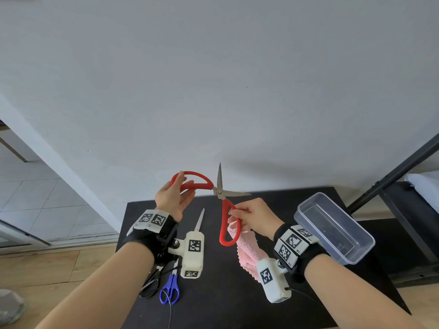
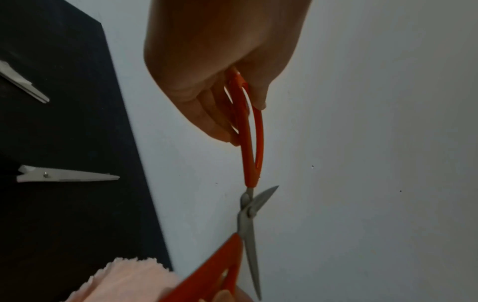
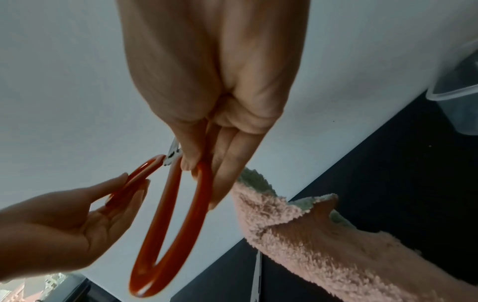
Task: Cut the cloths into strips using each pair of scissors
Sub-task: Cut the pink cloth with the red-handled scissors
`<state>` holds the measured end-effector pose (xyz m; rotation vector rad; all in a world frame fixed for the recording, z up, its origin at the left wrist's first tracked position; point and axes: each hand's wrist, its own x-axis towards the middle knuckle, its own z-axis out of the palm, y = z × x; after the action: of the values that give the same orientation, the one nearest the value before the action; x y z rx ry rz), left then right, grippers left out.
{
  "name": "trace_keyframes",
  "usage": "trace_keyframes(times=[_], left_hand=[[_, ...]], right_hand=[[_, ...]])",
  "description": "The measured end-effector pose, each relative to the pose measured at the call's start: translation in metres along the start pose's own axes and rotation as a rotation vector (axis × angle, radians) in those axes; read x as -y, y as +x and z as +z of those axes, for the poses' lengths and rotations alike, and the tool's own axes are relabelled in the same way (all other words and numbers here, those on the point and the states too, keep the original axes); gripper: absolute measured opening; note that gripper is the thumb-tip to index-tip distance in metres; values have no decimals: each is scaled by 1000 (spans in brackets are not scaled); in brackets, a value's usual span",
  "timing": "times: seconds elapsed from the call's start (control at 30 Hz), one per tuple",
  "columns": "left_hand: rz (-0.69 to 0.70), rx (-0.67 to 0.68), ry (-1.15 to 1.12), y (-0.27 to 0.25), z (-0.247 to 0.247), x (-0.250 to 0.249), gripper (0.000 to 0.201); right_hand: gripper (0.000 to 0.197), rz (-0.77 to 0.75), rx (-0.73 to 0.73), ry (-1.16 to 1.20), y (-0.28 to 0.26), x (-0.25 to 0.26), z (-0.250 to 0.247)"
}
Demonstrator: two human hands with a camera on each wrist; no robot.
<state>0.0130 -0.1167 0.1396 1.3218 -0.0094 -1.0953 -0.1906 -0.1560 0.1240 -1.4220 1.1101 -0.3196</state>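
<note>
Big red-handled steel scissors (image 1: 219,198) are hanging in mid-air above the far edge of the black surface (image 1: 228,293), blades splayed wide, one tip pointing up, the other out to the right. Left hand (image 1: 172,198) is pinching one red loop between thumb & fingers; right hand (image 1: 254,219) is pinching the other loop, thumb and forefinger round the handle. Looks like the person is pulling the handles apart w/ both hands, prob. because the tool is big or stiff and needs opening before any cut. Pink fluffy cloth (image 1: 247,252) is trailing down below the right hand toward the surface; can't tell from the head view whether the hand is also gripping it.

Right wrist view is showing more: cloth (image 3: 310,235) lying draped just beside the fingers (image 3: 232,173), apparently not in them. Left wrist view is adding the pivot (image 2: 249,212) close-up plus bare blades of two other pairs (image 2: 67,176) resting on the surface. Only the head view is giving the blue-handled small scissors (image 1: 169,290) and the clear plastic tub (image 1: 332,226) off right.
</note>
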Motion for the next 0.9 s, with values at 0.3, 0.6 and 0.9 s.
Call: trace_keyframes(times=[0.3,0.6,0.9], left_hand=[[-73,230,0,-1,-20,7,18],[-150,447,235,-10,-28,26,27],[-198,562,259,-20,-21,38,18]], right_hand=[[20,-20,-87,50,0,5,-6],[25,-17,-158,136,-2,-1,-10],[25,-6,-209,139,-3,-11,-18]])
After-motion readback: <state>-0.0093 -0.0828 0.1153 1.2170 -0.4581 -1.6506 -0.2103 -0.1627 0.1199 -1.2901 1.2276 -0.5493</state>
